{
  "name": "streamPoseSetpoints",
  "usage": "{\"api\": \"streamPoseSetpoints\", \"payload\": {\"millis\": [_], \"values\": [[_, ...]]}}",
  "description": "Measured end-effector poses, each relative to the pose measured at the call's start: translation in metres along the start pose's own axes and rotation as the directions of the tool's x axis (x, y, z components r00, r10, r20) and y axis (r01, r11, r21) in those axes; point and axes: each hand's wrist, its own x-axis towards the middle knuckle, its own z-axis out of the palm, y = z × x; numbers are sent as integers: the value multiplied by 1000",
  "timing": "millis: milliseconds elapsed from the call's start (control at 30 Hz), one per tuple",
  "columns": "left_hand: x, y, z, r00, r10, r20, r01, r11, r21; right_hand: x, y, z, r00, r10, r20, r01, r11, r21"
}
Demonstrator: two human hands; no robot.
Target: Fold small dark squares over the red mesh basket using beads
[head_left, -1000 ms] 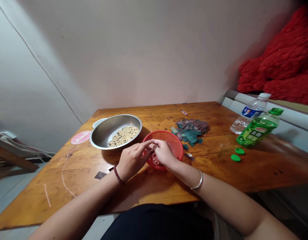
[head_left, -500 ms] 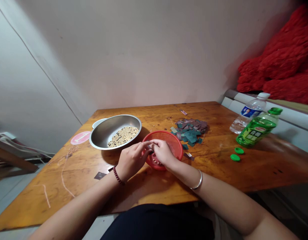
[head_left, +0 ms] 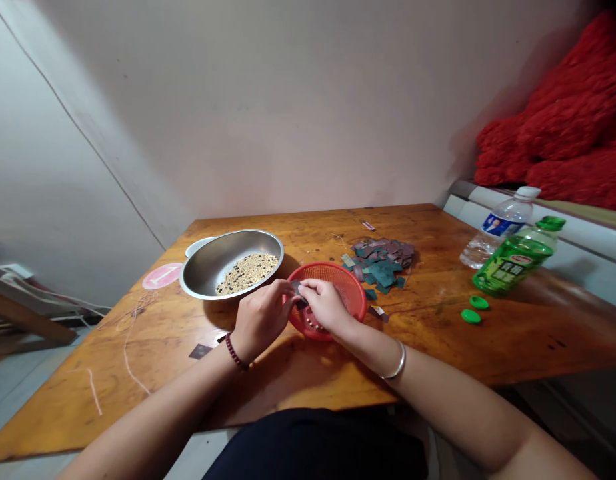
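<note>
Dark scrap (head_left: 297, 288), small and flat, is pinched between the fingertips of our left hand (head_left: 263, 315) and right hand (head_left: 325, 305), above a red basket (head_left: 355, 293). Pale round bits (head_left: 315, 325) lie inside the basket. Left of it, we have a steel bowl (head_left: 207, 275) of pale and black grains (head_left: 249, 272); to its right, green and brown scraps (head_left: 383, 263).

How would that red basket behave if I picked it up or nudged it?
The red basket would probably feel light and flex a little, since it looks thin and perforated. It likely slides with a nudge, as few pale bits show inside. Those small, roundish bits might roll if it tilts.
</note>
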Motion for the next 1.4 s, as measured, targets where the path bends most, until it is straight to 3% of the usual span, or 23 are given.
{"api": "streamPoseSetpoints", "payload": {"millis": [367, 633, 1400], "values": [[-2, 1, 1, 1000, -20, 11, 20, 1000, -11, -1, 0, 0, 999, 16, 31, -17, 999, 39], [0, -4, 2, 995, -86, -47, 86, 996, 13, 0, 2, -1, 1000, -7, 27, 6, 1000, 28], [4, -2, 0, 964, -258, 63, 265, 954, -144, 0, 4, 0, 999, 12, 35, -14, 998, 59]]}}
